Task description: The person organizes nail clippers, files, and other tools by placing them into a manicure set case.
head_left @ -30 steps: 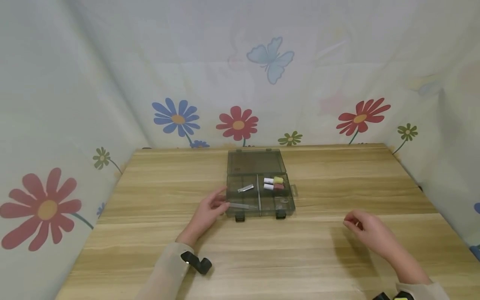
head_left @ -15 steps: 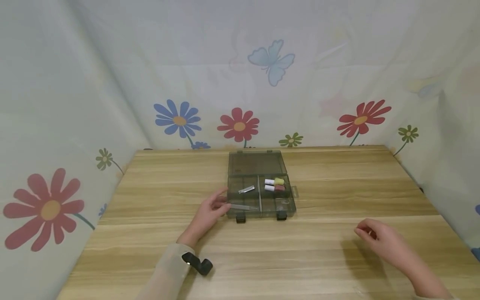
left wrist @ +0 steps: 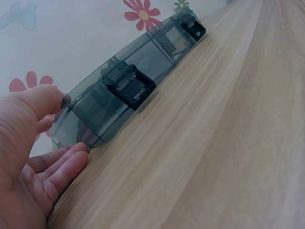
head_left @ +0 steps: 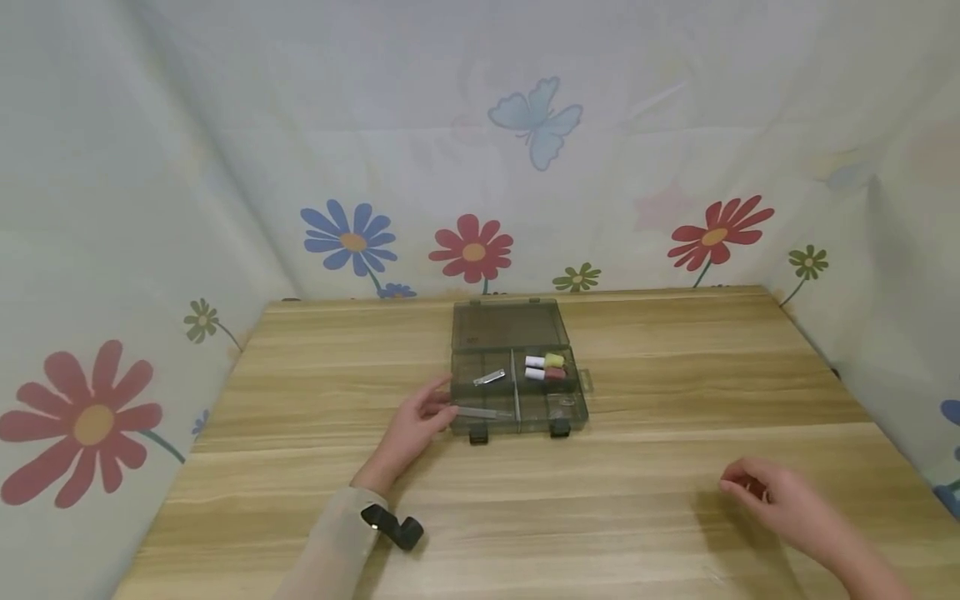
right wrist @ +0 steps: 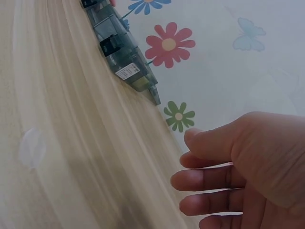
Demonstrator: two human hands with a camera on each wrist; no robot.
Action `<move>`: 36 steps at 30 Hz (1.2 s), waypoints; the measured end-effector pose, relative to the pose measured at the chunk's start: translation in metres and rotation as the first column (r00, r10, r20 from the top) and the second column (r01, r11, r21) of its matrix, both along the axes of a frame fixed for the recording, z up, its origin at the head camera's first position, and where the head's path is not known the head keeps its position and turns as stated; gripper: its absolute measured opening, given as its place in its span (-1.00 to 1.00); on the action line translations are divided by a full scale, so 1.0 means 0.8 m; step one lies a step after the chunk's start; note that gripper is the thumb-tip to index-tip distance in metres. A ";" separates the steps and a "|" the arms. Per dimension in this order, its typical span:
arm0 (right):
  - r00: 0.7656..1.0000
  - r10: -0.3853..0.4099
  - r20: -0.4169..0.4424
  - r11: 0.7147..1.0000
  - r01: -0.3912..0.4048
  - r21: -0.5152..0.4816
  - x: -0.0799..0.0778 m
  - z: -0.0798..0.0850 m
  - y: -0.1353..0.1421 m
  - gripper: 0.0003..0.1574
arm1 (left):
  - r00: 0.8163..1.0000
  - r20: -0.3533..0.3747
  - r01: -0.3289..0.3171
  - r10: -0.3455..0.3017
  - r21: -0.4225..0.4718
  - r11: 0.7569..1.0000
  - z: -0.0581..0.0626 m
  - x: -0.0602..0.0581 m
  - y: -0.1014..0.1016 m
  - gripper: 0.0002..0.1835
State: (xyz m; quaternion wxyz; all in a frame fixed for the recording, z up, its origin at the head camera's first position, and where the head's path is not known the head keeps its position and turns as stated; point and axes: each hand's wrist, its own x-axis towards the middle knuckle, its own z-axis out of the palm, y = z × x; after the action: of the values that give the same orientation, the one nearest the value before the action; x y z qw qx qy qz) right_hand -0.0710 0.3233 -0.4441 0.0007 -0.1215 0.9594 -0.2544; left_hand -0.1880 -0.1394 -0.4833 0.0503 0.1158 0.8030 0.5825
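Note:
A smoky see-through plastic organizer box stands on the table, its lid laid back. My left hand grips its left end, thumb at the upper edge and lower fingers by the base in the left wrist view. Inside lie a nail clipper, a pale flat strip near the front wall, and two small white-capped bottles, one yellow and one dark red. My right hand hovers over the table to the right, fingers loosely curled with nothing in them.
The wooden table has a flower-printed cloth hanging behind it and at both sides. Two black latches, one at the left, hang at the box's front. A clear oval piece lies on the tabletop in the right wrist view.
My right hand has moved right and nearer to me, away from the box. The left hand and the box have stayed in place.

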 end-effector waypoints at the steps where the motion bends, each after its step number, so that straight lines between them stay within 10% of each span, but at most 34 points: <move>1: 1.000 -0.003 0.007 1.000 0.003 -0.009 0.002 -0.003 0.001 -0.93 | 1.000 0.002 -0.002 0.002 -0.001 1.000 0.000 0.000 0.000 -0.40; 12: 0.996 0.014 -0.089 0.996 -0.022 -0.084 0.020 -0.027 -0.001 -0.91 | 1.000 0.007 -0.012 0.012 0.002 1.000 0.000 0.000 0.001 -0.42; 22: 0.943 0.275 -0.187 0.924 -0.313 -0.221 0.030 -0.059 0.007 -0.62 | 1.000 0.009 -0.009 0.009 0.000 1.000 -0.001 -0.003 0.001 -0.40; 36: 0.947 0.319 -0.048 0.925 -0.322 -0.201 0.038 -0.056 0.007 -0.57 | 1.000 0.014 -0.003 0.003 0.011 1.000 -0.001 -0.002 0.001 -0.40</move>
State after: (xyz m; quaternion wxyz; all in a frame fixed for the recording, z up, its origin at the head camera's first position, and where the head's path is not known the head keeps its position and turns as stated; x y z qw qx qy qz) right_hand -0.0406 0.3293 -0.4887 0.0228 -0.2777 0.8951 -0.3482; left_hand -0.1894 -0.1386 -0.4840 0.0546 0.1107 0.7996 0.5877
